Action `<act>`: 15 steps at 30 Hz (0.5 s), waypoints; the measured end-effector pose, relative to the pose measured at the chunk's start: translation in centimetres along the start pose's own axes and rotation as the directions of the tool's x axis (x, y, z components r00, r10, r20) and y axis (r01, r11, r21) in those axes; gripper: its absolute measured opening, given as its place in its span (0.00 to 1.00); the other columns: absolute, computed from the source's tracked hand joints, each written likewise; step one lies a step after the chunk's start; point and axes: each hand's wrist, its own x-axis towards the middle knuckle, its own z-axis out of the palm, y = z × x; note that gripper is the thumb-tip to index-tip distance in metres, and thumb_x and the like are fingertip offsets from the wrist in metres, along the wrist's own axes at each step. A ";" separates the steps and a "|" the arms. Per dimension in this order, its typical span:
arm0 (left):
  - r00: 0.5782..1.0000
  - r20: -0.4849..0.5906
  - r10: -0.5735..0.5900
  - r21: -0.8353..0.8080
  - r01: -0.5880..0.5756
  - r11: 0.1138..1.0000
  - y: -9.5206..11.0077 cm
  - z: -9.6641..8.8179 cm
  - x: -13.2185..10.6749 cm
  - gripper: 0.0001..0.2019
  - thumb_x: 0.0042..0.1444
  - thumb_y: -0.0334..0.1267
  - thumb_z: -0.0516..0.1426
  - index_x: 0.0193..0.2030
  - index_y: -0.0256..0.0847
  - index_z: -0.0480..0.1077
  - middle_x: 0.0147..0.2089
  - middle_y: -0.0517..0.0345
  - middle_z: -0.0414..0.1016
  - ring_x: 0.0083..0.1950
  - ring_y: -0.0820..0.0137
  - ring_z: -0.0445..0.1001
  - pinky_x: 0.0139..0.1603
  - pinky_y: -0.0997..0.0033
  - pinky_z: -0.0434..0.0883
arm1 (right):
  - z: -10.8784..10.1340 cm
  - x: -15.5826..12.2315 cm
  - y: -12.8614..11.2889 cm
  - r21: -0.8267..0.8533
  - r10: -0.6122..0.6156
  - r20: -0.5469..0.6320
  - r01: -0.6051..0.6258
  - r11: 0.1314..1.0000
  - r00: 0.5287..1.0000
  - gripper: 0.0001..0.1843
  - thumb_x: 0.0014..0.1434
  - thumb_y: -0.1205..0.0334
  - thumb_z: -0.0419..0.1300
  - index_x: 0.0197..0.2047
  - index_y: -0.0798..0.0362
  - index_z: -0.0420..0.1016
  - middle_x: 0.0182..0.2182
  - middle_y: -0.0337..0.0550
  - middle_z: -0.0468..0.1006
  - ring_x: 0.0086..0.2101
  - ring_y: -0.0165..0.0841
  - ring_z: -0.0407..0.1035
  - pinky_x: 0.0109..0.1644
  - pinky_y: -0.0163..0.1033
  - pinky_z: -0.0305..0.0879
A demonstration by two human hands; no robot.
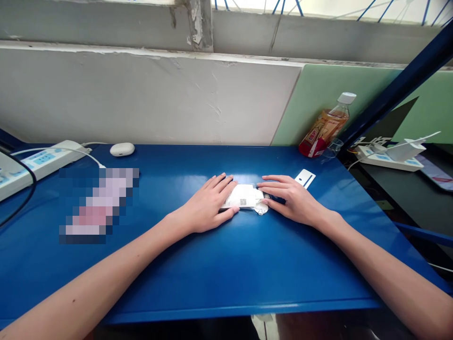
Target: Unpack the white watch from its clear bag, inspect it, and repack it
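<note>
A small white flat item [244, 197], with a square printed code on its face and a dark near edge, lies on the blue desk. Its exact kind cannot be made out. My left hand [210, 204] covers its left end, fingers over the top and thumb along the near side. At the other end, my right hand [292, 198] has its fingers and thumb around a rounded white part with a clear, crinkled edge. Partly hidden behind my right hand is a white card [306, 178] with a dark stripe and a dot.
A tilted bottle [323, 130] with a white cap leans at the back right. Power strips [42, 163] lie left and right [391, 158], with cables. A white earbud case [122, 149] sits by the wall. A pixelated object [102, 200] occupies the left. A blue post [399, 80] slants at right.
</note>
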 end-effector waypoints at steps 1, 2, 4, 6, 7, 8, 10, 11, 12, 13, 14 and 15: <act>1.000 0.000 0.001 0.001 -0.001 1.000 0.0 0.0 0.0 0.33 0.69 0.54 0.47 0.73 0.34 0.52 0.76 0.41 0.51 0.77 0.51 0.45 0.74 0.48 0.48 | -0.1 0.0 0.1 -0.003 -0.004 0.002 0.004 1.000 1.000 0.14 0.68 0.58 0.58 0.53 0.50 0.79 0.52 0.47 0.82 0.57 0.47 0.71 0.57 0.56 0.70; 1.000 -0.001 0.003 0.001 -0.003 1.000 0.0 0.0 0.0 0.33 0.69 0.54 0.47 0.73 0.34 0.52 0.76 0.42 0.51 0.77 0.51 0.45 0.74 0.49 0.48 | -0.3 0.0 0.2 -0.002 -0.009 0.005 0.009 1.000 1.000 0.14 0.68 0.59 0.58 0.53 0.50 0.79 0.52 0.47 0.82 0.57 0.47 0.71 0.57 0.56 0.70; 1.000 -0.006 0.003 0.001 -0.003 1.000 0.0 0.0 0.0 0.33 0.69 0.54 0.47 0.73 0.34 0.52 0.75 0.42 0.52 0.77 0.51 0.45 0.74 0.49 0.48 | -0.7 0.0 0.4 0.011 -0.020 0.017 0.019 1.000 1.000 0.14 0.67 0.59 0.58 0.52 0.50 0.79 0.52 0.47 0.82 0.57 0.46 0.71 0.58 0.55 0.70; 1.000 -0.006 0.001 0.001 -0.001 1.000 0.0 0.0 0.0 0.33 0.69 0.54 0.47 0.73 0.34 0.52 0.75 0.42 0.52 0.77 0.51 0.45 0.74 0.50 0.48 | -1.2 0.0 0.7 0.038 -0.032 0.036 0.030 0.999 0.999 0.13 0.67 0.59 0.59 0.52 0.50 0.80 0.52 0.47 0.82 0.57 0.45 0.71 0.59 0.54 0.70; 1.000 -0.003 0.000 0.001 0.000 1.000 0.0 0.0 0.0 0.34 0.69 0.54 0.47 0.73 0.34 0.52 0.75 0.42 0.51 0.77 0.51 0.45 0.74 0.50 0.48 | -1.4 0.0 0.8 0.054 -0.036 0.046 0.034 0.998 0.998 0.13 0.67 0.59 0.59 0.52 0.50 0.79 0.51 0.47 0.82 0.57 0.45 0.72 0.59 0.53 0.70; 1.000 0.001 -0.001 0.002 0.001 1.000 0.0 0.1 0.0 0.34 0.69 0.54 0.47 0.73 0.33 0.52 0.75 0.42 0.51 0.77 0.50 0.45 0.74 0.50 0.47 | -1.7 0.0 0.9 0.070 -0.040 0.057 0.036 0.997 0.998 0.13 0.67 0.59 0.59 0.52 0.50 0.79 0.51 0.47 0.82 0.57 0.45 0.72 0.59 0.52 0.71; 1.000 0.009 0.000 0.005 0.000 1.000 0.1 0.1 0.0 0.34 0.69 0.55 0.47 0.73 0.33 0.52 0.76 0.41 0.50 0.77 0.51 0.44 0.74 0.49 0.47 | -2.0 0.0 1.0 0.098 -0.035 0.079 0.027 0.995 0.996 0.13 0.67 0.58 0.59 0.51 0.50 0.80 0.49 0.47 0.83 0.57 0.44 0.72 0.59 0.51 0.71; 1.000 0.012 -0.001 0.006 0.001 1.000 0.1 0.1 0.0 0.34 0.69 0.55 0.47 0.74 0.33 0.52 0.76 0.41 0.50 0.77 0.51 0.44 0.74 0.49 0.47 | -2.0 0.0 0.9 0.106 -0.026 0.088 0.017 0.994 0.996 0.12 0.67 0.59 0.59 0.50 0.50 0.80 0.49 0.47 0.83 0.57 0.44 0.72 0.59 0.51 0.71; 1.000 0.012 -0.002 0.007 0.002 1.000 0.1 0.2 0.0 0.34 0.69 0.55 0.47 0.74 0.33 0.51 0.76 0.41 0.49 0.77 0.50 0.44 0.74 0.49 0.47 | -2.0 0.0 0.9 0.110 -0.016 0.093 0.006 0.994 0.996 0.12 0.66 0.59 0.59 0.49 0.50 0.80 0.49 0.47 0.83 0.57 0.44 0.72 0.59 0.51 0.71; 1.000 0.012 -0.003 0.009 0.003 1.000 0.1 0.2 0.0 0.34 0.69 0.55 0.47 0.74 0.33 0.51 0.76 0.41 0.49 0.77 0.50 0.44 0.74 0.49 0.47 | -1.9 0.0 0.8 0.107 -0.005 0.090 -0.005 0.994 0.996 0.11 0.66 0.59 0.60 0.48 0.51 0.80 0.50 0.49 0.82 0.57 0.45 0.71 0.59 0.52 0.71; 1.000 0.011 -0.004 0.013 0.004 1.000 0.1 0.2 0.0 0.34 0.69 0.55 0.47 0.74 0.33 0.51 0.76 0.41 0.49 0.77 0.50 0.44 0.74 0.48 0.47 | -1.7 0.0 0.8 0.100 0.008 0.079 -0.016 0.995 0.997 0.12 0.65 0.58 0.61 0.48 0.51 0.80 0.52 0.50 0.81 0.57 0.46 0.71 0.59 0.53 0.71; 1.000 0.013 -0.004 0.016 0.004 1.000 0.1 0.1 0.0 0.35 0.69 0.55 0.46 0.74 0.33 0.51 0.76 0.41 0.50 0.77 0.50 0.44 0.74 0.48 0.47 | -1.5 0.0 0.7 0.091 0.022 0.062 -0.027 0.996 0.998 0.13 0.64 0.58 0.62 0.49 0.52 0.80 0.53 0.52 0.80 0.57 0.47 0.71 0.59 0.55 0.70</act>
